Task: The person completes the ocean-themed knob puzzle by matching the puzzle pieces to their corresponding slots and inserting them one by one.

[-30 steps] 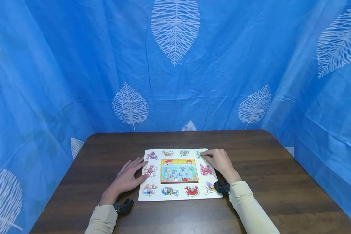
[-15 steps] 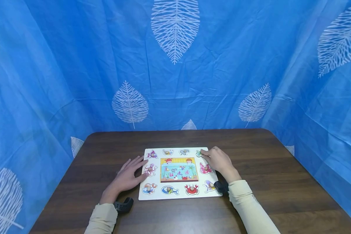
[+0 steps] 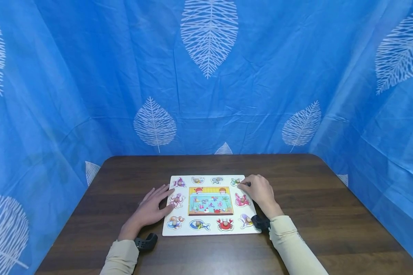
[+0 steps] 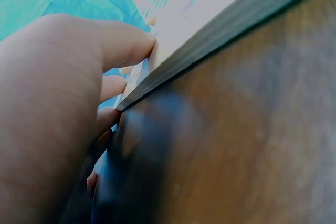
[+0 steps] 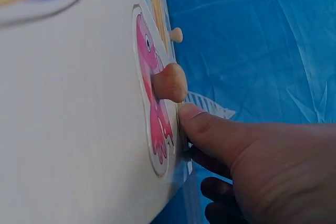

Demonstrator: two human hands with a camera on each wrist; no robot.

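A white wooden peg puzzle board point(image 3: 210, 182) lies on the table, with sea-animal pieces round a fish-tank picture. My right hand point(image 3: 261, 191) is at its far right corner, thumb and forefinger at the knob of a green puzzle piece point(image 3: 234, 181). In the right wrist view, the thumb point(image 5: 210, 132) shows behind a pink puzzle piece point(image 5: 157, 124) with a round wooden knob, and the other fingers are curled. My left hand point(image 3: 152, 208) rests on the board's left edge, fingers spread and nearly straight. The left wrist view shows its thumb point(image 4: 123, 43) against the board's edge.
Near the board's front edge sit a red crab piece point(image 3: 225, 225) and a blue fish piece point(image 3: 199, 225). The dark wooden table point(image 3: 206, 256) extends around the board. Blue curtains point(image 3: 206, 95) with white leaf prints hang behind and at both sides.
My right fingertips have shifted slightly at the green puzzle piece, and more of it shows now. The left hand and the board stay in place.
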